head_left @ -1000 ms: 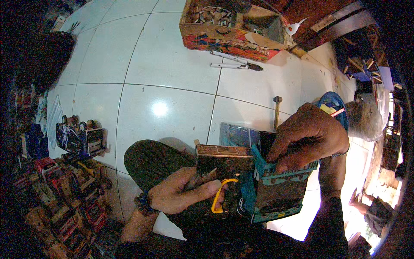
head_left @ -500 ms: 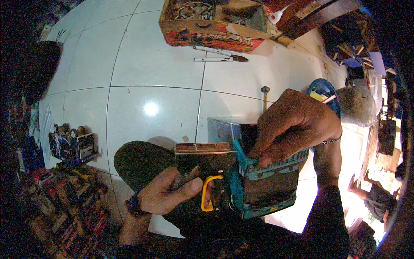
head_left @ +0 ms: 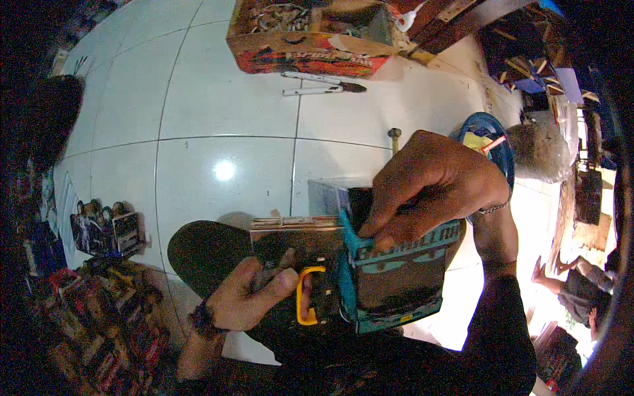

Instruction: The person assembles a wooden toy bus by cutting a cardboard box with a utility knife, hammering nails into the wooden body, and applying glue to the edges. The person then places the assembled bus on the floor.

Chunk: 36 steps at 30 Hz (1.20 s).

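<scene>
Fingers of the left hand [head_left: 244,297] lay against the dark, yellow-framed end of a toy truck [head_left: 399,287] between the two hands; their grip was partly hidden, so whether they clasped it I could not tell. The right hand's [head_left: 442,188] fingers were narrow, pinching the truck's teal rim [head_left: 413,248] — a hard tug there, with the far end poorly steadied, could bend the rim or twist the truck loose. Just beyond, a bluish box [head_left: 323,195], a hammer [head_left: 395,134] and a blue bowl [head_left: 489,122] sat on tiled floor [head_left: 224,119]. Farther off lay white-handled pincers [head_left: 343,86] — just before a compartmented wooden box [head_left: 290,56].
</scene>
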### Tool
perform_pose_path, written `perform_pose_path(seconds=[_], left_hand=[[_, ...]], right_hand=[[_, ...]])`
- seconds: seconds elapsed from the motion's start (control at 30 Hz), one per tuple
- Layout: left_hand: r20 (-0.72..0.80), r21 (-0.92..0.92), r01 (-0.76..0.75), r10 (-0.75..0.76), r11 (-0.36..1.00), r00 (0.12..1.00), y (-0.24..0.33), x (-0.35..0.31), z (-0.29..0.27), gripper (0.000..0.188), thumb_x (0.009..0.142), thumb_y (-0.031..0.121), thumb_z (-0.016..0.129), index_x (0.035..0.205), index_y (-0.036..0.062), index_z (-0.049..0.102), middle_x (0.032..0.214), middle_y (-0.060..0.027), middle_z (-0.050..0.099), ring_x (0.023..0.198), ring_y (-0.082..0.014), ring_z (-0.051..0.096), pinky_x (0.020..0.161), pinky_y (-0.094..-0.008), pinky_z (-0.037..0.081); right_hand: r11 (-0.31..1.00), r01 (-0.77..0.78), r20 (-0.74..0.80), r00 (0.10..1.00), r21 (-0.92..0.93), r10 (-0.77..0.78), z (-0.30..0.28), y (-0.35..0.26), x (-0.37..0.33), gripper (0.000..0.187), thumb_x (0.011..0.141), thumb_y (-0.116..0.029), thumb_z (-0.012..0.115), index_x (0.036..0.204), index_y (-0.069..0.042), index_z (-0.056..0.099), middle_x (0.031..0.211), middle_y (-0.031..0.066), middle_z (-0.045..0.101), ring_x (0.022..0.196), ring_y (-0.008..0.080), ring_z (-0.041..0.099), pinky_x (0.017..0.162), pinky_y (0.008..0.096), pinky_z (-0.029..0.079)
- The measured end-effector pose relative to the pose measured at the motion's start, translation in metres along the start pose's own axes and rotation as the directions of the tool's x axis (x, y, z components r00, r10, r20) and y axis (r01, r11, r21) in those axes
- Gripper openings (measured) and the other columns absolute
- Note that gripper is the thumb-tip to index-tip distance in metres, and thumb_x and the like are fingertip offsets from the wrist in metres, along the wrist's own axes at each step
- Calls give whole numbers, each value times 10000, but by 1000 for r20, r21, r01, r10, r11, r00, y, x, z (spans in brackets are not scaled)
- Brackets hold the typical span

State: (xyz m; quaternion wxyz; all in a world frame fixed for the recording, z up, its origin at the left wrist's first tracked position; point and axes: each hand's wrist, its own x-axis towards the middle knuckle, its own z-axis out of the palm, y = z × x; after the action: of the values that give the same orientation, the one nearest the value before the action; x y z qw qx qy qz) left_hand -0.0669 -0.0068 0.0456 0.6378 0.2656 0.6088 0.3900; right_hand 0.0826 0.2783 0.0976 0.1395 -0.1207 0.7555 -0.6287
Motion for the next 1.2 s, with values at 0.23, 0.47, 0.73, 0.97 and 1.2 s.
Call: perform_pose_path(seconds=[0.23,0.47,0.73,0.97,1.2], left_hand=[[-6,35,78,-78,996,997,0,-4,2,404,1002,66,428,1402,17,403,1342,-136,510,1225,-220,495,1047,-351,413],[-7,-170,-126,127,977,992,0,0,6,403,1004,88,438,1402,33,415,1298,-129,548,1149,-213,547,1010,-327,438],[3,-15,104,-104,995,995,13,-1,4,398,989,236,533,1356,86,497,1214,-55,596,1076,-152,564,933,-287,457],[50,49,233,-236,971,971,23,-4,3,380,1010,199,484,1354,37,482,1278,-71,574,1164,-176,542,1002,-336,440],[-90,39,-98,102,994,991,-6,2,12,345,992,296,524,1145,-8,582,1088,-105,643,1010,-175,592,876,-345,468]], right_hand=[[999,46,-96,994,-10,-47,5,3,-3,215,865,-151,719,1004,11,708,880,149,709,775,240,693,660,329,525],[1000,2,-132,991,31,2,8,0,-2,212,857,-146,725,1005,5,711,893,145,718,784,233,701,673,310,533],[999,19,-133,991,43,-13,8,1,-2,215,847,-144,736,995,10,713,876,149,716,772,233,702,666,312,535],[999,29,-130,991,14,-27,8,3,-3,204,840,-133,741,988,6,717,859,144,715,743,226,699,639,312,529],[999,10,-138,990,35,-5,10,4,-3,209,840,-136,741,997,0,718,856,145,712,747,236,699,642,320,533]])
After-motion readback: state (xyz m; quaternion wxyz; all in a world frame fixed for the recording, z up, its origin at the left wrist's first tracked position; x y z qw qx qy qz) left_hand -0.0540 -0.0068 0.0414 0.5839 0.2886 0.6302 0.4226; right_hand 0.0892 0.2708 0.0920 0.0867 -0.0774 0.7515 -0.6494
